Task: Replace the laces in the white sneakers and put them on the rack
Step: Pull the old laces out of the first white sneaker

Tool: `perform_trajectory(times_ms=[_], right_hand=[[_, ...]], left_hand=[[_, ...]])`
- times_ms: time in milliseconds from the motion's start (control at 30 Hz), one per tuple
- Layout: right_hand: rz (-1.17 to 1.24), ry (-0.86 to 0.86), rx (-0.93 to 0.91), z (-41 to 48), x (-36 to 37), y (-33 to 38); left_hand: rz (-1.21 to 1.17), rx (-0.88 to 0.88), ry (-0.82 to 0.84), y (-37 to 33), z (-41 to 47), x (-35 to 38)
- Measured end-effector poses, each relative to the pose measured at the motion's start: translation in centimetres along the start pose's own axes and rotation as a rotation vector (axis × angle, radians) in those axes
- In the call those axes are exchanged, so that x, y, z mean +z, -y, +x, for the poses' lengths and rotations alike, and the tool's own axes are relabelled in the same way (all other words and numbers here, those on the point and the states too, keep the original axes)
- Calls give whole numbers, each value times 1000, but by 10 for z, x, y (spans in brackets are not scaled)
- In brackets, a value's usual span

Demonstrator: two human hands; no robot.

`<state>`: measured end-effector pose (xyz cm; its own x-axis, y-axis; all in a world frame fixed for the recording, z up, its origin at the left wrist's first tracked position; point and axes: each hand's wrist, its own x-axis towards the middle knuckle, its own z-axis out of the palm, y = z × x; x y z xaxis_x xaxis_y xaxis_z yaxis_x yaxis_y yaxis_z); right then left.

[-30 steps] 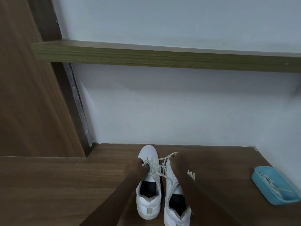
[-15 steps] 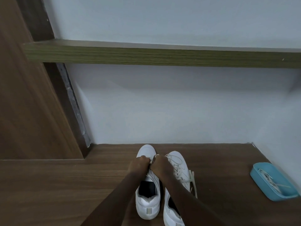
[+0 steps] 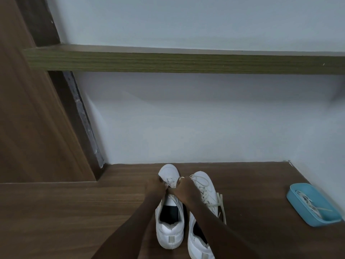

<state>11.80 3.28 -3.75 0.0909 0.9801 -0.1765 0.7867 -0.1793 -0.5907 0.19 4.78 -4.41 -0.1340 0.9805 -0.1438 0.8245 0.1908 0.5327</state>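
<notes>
Two white sneakers stand side by side on the wooden floor, toes toward the wall. Over the lace area of the left sneaker (image 3: 169,230) my left hand (image 3: 155,186) and my right hand (image 3: 186,189) meet, both pinched on its cream lace (image 3: 172,183). The right sneaker (image 3: 205,186) is laced, and its loose lace ends (image 3: 222,206) trail onto the floor at its right side. My right forearm crosses over that shoe's opening.
A blue tray (image 3: 298,204) with a loose cream lace (image 3: 309,204) inside lies on the floor at the right, near the wall. A wooden shelf board (image 3: 186,61) runs across the white wall above. A wooden panel (image 3: 28,118) rises at the left.
My right hand moved left off the right sneaker and joined my left hand on the left sneaker's lace. The view tilted slightly.
</notes>
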Motion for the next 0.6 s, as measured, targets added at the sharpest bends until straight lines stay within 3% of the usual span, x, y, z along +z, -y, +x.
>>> perform_trajectory(times_ms=[133, 200, 333, 433, 600], right_hand=[[34, 7, 34, 2, 2, 2], [46, -8, 47, 3, 0, 3], [20, -11, 40, 5, -6, 3], [6, -5, 45, 4, -9, 3], [84, 6, 73, 7, -9, 0]], left_hand=[[-178, -166, 155, 18, 6, 0], [-217, -191, 109, 18, 5, 1], [-23, 128, -70, 5, 9, 4], [265, 357, 2, -2, 10, 5], [481, 387, -63, -3, 8, 9]])
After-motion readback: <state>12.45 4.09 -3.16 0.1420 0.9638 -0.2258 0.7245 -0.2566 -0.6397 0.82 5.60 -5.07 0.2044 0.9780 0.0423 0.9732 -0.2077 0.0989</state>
